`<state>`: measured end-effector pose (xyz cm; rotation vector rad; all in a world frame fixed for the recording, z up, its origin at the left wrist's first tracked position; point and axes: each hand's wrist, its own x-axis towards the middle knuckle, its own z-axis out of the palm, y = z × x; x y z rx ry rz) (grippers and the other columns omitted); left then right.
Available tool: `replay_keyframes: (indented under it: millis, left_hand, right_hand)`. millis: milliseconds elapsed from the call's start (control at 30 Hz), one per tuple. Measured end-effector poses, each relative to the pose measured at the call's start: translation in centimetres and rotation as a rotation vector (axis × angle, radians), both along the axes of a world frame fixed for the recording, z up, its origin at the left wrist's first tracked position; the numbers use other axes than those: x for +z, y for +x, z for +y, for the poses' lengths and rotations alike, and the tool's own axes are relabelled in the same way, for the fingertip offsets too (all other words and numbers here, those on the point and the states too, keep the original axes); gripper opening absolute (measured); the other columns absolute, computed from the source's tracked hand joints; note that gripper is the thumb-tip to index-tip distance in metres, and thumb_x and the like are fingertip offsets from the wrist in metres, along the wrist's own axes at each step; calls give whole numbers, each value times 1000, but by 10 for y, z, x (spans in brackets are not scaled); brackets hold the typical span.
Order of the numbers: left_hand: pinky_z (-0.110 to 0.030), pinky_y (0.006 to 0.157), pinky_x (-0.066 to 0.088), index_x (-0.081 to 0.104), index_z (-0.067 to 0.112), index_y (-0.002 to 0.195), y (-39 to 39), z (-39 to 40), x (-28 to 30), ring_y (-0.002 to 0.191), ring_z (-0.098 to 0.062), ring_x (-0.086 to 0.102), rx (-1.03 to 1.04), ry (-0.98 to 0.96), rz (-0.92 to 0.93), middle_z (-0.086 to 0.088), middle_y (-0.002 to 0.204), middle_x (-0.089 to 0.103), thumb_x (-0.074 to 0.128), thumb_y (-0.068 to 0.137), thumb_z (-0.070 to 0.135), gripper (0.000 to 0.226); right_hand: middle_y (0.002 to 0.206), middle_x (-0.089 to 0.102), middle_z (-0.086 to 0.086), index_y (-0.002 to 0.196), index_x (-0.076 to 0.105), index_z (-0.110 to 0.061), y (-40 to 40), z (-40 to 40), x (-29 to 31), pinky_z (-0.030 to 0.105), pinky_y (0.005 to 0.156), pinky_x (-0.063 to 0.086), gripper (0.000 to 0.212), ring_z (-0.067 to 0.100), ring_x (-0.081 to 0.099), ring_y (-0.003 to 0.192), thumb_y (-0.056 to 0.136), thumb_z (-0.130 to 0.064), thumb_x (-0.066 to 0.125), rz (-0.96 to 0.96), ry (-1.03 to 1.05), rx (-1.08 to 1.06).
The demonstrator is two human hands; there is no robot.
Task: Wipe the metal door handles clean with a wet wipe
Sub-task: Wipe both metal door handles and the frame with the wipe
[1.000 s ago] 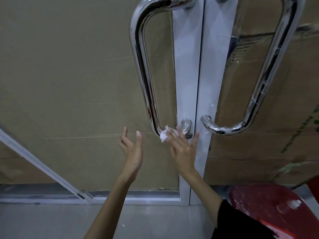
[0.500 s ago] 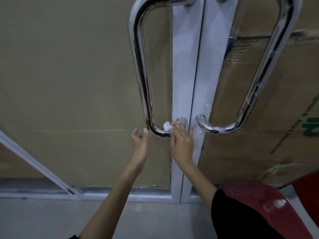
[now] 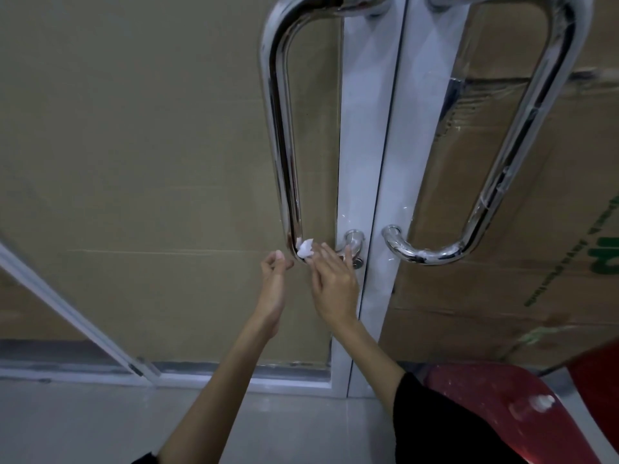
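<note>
Two polished metal pull handles are mounted on a pair of glass doors, one either side of the central white door frame [image 3: 375, 135]. The left handle [image 3: 279, 128] runs from about 12 o'clock down to the picture's centre, where its lower bend curves toward its mounting post on the frame. The right handle [image 3: 522, 135] occupies the 1 to 3 o'clock region, and its lower bend ends at a post just right of the door seam.

The wet wipe [image 3: 305, 248], a small crumpled white wad, lies against the lower bend of the left handle, near the centre of the view. The right hand [image 3: 333, 286] reaches up from 5 o'clock and presses the wipe to the bend; its fingers lie fairly straight and slightly spread over the wipe and the bend. Whether the thumb pinches the wipe cannot be told. The left hand [image 3: 274, 289] is raised just beside it at 9 o'clock of the wipe, holding nothing, its fingers loosely curled and close together, apart from the handle.

Brown cardboard [image 3: 502, 296] shows behind the right pane. A red plastic stool [image 3: 495, 406] stands at 5 o'clock, on the pale floor [image 3: 83, 423]. A black sleeve [image 3: 432, 426] covers the right upper arm.
</note>
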<state>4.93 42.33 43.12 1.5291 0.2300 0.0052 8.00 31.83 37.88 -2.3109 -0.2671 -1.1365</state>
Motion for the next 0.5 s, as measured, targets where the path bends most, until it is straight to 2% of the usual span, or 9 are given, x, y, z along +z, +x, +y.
replay_keyframes:
  millis: [67,167,233,300,367,433,500]
  left_hand:
    - [-26,97,24,31,11,136,1,1,1,118,-14,40,-7,18,-11,-1,124,49,28,101,37,44]
    - [-26,99,25,30,11,138,3,4,2,122,-16,40,6,28,-26,-2,125,51,31,101,36,45]
    - [-26,100,25,31,12,138,5,2,3,127,-18,40,5,18,-29,-3,130,51,31,101,37,45]
    - [-26,98,27,32,11,136,6,-2,4,128,-18,41,-15,6,-25,-4,133,49,32,100,37,44]
    - [-24,88,33,36,13,129,2,-7,5,119,-17,45,-50,15,-5,-2,125,49,35,100,37,38]
    - [-19,72,36,37,13,117,-3,-11,1,103,-16,47,-43,34,-5,-1,110,48,40,99,33,27]
    - [-16,71,38,35,14,112,-7,-13,-4,97,-16,47,-12,80,-28,2,98,46,44,98,29,22]
  right_hand:
    - [94,74,5,92,72,-10,6,-21,4,36,116,20,21,18,69,94,91,-16,51,23,-51,-13]
    - [72,67,2,75,67,-10,14,-35,15,40,118,16,26,19,63,73,92,-19,49,125,-59,-90]
    - [69,65,4,72,64,-9,10,-21,19,44,115,21,26,21,61,71,91,-17,49,143,13,-81]
    - [86,70,6,84,68,-8,-1,-5,12,42,111,29,23,24,65,91,93,-17,49,135,87,5]
    - [118,68,5,111,68,-9,-11,-5,2,37,112,28,29,20,56,121,96,-21,46,130,102,90]
    - [138,54,1,130,56,-11,-11,-20,1,33,117,19,38,13,39,136,99,-26,41,186,147,126]
    - [151,32,-3,143,39,-13,-3,-35,7,27,120,8,45,7,19,143,102,-31,34,359,303,134]
